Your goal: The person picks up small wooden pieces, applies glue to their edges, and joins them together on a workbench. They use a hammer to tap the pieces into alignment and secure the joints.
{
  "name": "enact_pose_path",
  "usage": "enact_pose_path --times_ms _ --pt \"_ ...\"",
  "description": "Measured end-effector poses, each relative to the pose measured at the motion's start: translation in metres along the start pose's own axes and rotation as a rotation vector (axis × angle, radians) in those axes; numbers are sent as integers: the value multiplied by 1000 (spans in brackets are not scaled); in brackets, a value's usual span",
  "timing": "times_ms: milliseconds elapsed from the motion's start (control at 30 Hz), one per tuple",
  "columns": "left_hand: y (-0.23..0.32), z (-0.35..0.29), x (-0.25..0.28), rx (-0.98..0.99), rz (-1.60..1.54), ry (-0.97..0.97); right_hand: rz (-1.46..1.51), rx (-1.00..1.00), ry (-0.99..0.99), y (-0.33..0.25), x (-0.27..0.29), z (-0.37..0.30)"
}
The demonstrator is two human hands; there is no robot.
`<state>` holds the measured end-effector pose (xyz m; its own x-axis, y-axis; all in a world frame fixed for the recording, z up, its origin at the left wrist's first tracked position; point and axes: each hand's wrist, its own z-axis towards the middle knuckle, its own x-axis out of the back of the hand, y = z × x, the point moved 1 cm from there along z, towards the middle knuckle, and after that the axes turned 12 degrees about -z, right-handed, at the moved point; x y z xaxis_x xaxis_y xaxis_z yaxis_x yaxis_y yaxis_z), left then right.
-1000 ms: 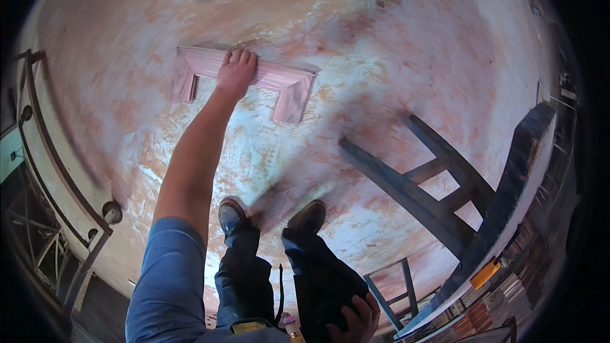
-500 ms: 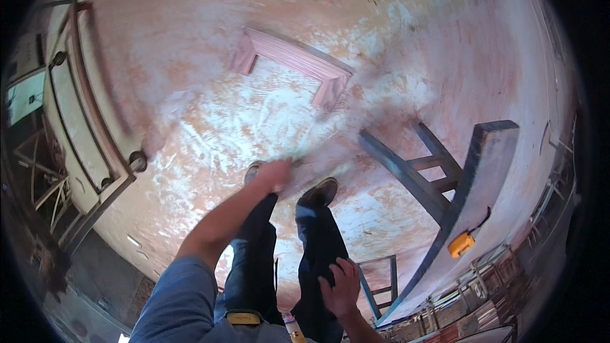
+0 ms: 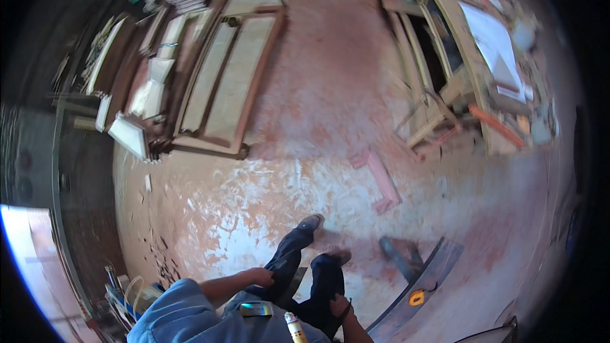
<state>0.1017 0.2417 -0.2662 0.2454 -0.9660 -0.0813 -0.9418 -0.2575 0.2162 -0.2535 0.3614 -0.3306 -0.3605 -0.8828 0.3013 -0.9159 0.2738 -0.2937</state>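
My left hand [image 3: 260, 276] is over my left thigh, the forearm reaching across from the blue sleeve; its fingers are smeared, and I cannot make out anything in it. On my right thigh lies my right hand [image 3: 340, 306], fingers over the dark trouser cloth. A dark flat piece [image 3: 293, 284] shows between my legs, too blurred to name. Right of my legs stands a dark curved wooden bench [image 3: 438, 260], bearing an orange tape measure [image 3: 416, 298]. Ahead on the floor lies a pink U-shaped moulding piece [image 3: 380, 181], apart from both hands.
A framed panel [image 3: 229, 82] stands ahead to the left, beside stacked boards [image 3: 149, 89]. Far right is a cluttered wooden workbench [image 3: 457, 57] with white sheets on it. Pale dust covers the reddish floor [image 3: 248, 216]. A dark cabinet or wall [image 3: 89, 184] borders the left.
The view has swung left and up, bringing the workbench and stacked boards in. My left hand has drawn back from near my shoe to my thigh. My right hand stays on its thigh.
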Motion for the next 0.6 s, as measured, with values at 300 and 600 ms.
enact_pose_path --times_ms 300,600 --pt "-5 -88 73 -323 -379 596 -440 239 217 43 102 -65" --pt "-95 -208 176 -399 -876 1199 155 103 439 -156 260 -78"
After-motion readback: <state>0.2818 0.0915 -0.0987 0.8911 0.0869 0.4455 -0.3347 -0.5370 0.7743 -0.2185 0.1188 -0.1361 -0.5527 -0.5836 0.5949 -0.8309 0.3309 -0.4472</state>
